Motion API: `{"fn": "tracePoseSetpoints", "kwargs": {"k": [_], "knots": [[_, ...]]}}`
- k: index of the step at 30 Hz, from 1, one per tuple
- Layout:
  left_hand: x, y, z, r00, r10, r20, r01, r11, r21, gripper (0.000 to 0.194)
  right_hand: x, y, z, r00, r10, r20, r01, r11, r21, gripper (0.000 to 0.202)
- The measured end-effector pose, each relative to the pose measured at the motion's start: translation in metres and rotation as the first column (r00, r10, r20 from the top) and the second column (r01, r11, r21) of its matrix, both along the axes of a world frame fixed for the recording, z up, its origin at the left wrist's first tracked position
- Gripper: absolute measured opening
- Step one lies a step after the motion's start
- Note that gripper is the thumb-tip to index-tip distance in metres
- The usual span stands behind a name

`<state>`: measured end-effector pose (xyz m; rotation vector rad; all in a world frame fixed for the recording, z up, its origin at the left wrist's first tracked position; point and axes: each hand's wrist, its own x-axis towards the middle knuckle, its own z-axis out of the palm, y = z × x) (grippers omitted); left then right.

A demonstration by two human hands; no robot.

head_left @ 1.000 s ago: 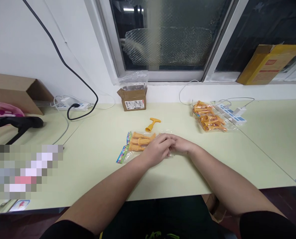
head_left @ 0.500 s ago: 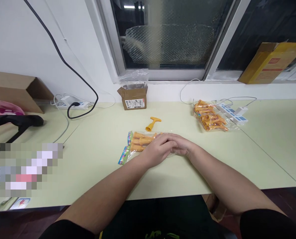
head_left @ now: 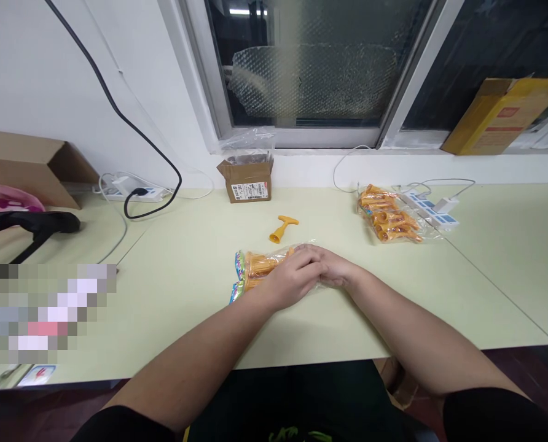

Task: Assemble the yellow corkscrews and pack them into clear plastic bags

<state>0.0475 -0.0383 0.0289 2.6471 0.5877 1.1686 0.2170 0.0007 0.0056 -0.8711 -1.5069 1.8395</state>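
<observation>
A clear plastic bag of orange plastic pieces [head_left: 259,265] lies on the table, its blue-green printed ends pointing left. My left hand [head_left: 295,277] rests over the bag's right part with its fingers closed around it. Against it, on the right, my right hand [head_left: 332,265] is also closed on the bag's right end; its fingertips are partly hidden behind the left hand. Just beyond the bag sits a single orange T-shaped piece [head_left: 283,228]. Another clear bag of orange pieces [head_left: 387,215] lies farther back on the right.
A small cardboard box [head_left: 250,184] stands by the wall. Power strips [head_left: 433,210] with cables are at the back right and back left. At the left are a large carton [head_left: 20,162], a black strap-like object [head_left: 37,224] and a pixelated patch.
The bag under my hands has bunched up; its printed ends have drawn closer together and the pieces have shifted. My hands have hardly moved.
</observation>
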Motion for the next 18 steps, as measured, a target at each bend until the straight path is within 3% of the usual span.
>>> {"fn": "tracePoseSetpoints", "kwargs": {"k": [4,8,13,18], "knots": [[-0.002,0.000,0.000,1.000,-0.006,0.028,0.007,1.000,-0.013,0.018,0.002,0.005,-0.004,0.990,0.027,0.139,-0.072,0.943,0.326,0.026],[-0.003,0.000,0.000,0.998,-0.045,0.041,0.045,0.999,0.001,0.018,0.004,0.007,-0.009,0.965,0.049,0.257,-0.179,0.841,0.511,0.036],[-0.004,0.001,-0.001,0.994,-0.078,0.075,0.076,0.997,0.028,0.017,0.004,0.007,-0.013,0.973,-0.026,0.230,-0.104,0.841,0.532,0.033],[-0.004,0.002,-0.001,0.996,-0.078,0.052,0.078,0.997,0.016,0.017,0.005,0.008,-0.015,0.975,0.091,0.203,-0.182,0.852,0.491,0.035]]}}
